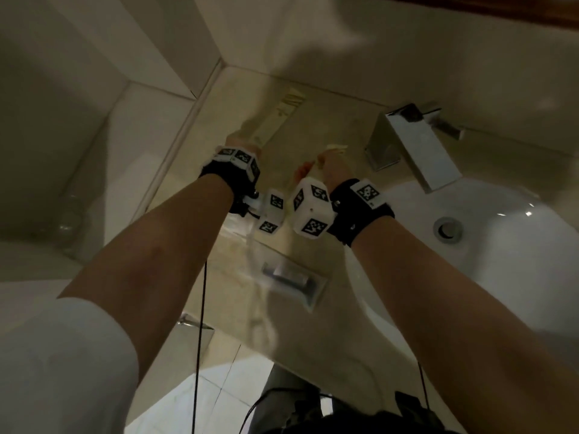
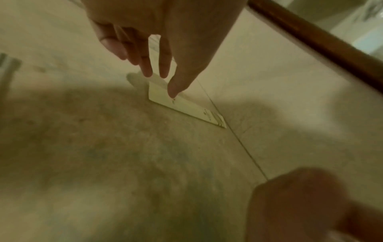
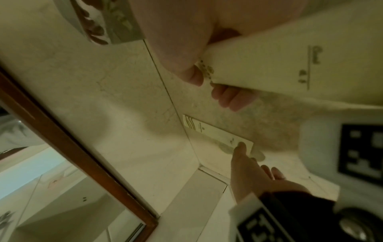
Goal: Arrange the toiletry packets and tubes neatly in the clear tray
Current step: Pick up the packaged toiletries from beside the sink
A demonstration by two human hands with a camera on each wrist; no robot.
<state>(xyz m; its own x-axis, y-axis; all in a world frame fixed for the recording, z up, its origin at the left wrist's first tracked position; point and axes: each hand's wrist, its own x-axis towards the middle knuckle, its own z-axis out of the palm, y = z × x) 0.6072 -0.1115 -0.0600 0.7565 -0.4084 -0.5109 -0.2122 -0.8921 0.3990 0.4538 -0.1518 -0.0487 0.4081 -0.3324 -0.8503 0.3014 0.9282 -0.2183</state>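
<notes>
A long cream packet (image 1: 280, 115) (image 2: 186, 108) (image 3: 217, 132) lies flat on the counter by the back wall. My left hand (image 1: 239, 137) (image 2: 163, 78) (image 3: 244, 157) reaches over its near end, fingers straight, one fingertip (image 2: 173, 93) pressing on it. My right hand (image 1: 329, 166) (image 3: 207, 78) pinches a second cream packet (image 1: 336, 147) (image 3: 269, 65) between thumb and fingers, lifted above the counter. The clear tray (image 1: 319, 292) sits nearer me under my wrists, with a dark and silver tube (image 1: 286, 274) lying in it.
A chrome faucet (image 1: 416, 142) stands right of my hands, above the white basin (image 1: 501, 261) with its drain (image 1: 448, 228). A wood-framed mirror (image 3: 72, 147) runs above the back wall. A tiled wall corner closes the left side, with a glass (image 1: 72, 220) low beside it.
</notes>
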